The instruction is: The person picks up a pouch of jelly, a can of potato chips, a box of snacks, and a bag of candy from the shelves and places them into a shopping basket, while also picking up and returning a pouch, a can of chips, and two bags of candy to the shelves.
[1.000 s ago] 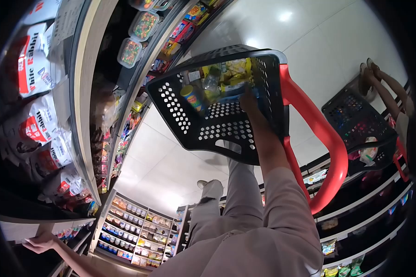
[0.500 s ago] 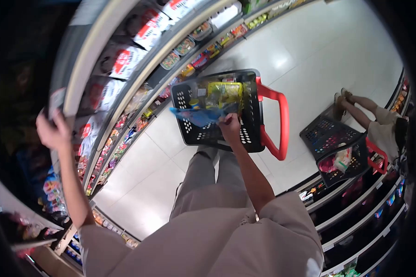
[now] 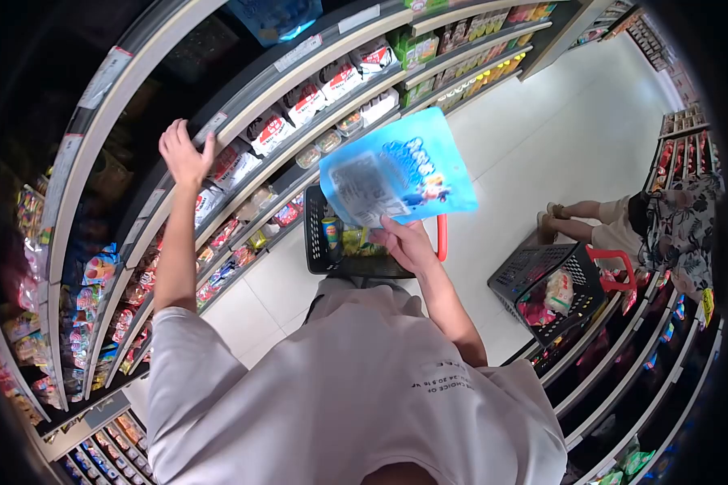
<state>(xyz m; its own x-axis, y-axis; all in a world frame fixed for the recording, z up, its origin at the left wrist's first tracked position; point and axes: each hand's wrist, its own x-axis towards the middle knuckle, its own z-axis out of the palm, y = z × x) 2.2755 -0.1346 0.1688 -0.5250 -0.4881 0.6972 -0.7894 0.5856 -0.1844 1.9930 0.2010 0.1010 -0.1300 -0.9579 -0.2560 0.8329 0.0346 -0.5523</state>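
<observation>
A light blue pouch [image 3: 400, 170] with a grey label panel is pinched at its lower edge by my right hand [image 3: 407, 244], over the black basket. Below it, the black basket [image 3: 323, 257] with a red handle [image 3: 442, 236] stands on the floor, partly covered by the pouch and hand. Inside the basket lie a small blue-and-yellow can [image 3: 330, 232] and yellow packets [image 3: 362, 241]. My left hand [image 3: 186, 153] rests on the shelf edge at the left, fingers apart and holding nothing, beside white-and-red bags [image 3: 233, 164].
Curved shelves [image 3: 299, 55] of packaged sweets run along the left and top. At the right another person [image 3: 623, 222] stands by a second black basket [image 3: 542, 279] with items inside. More shelves [image 3: 623, 368] line the lower right.
My right hand has lifted the blue pouch up out of the basket, and its printed face now shows. My left hand has moved right along the shelf edge. The view has turned.
</observation>
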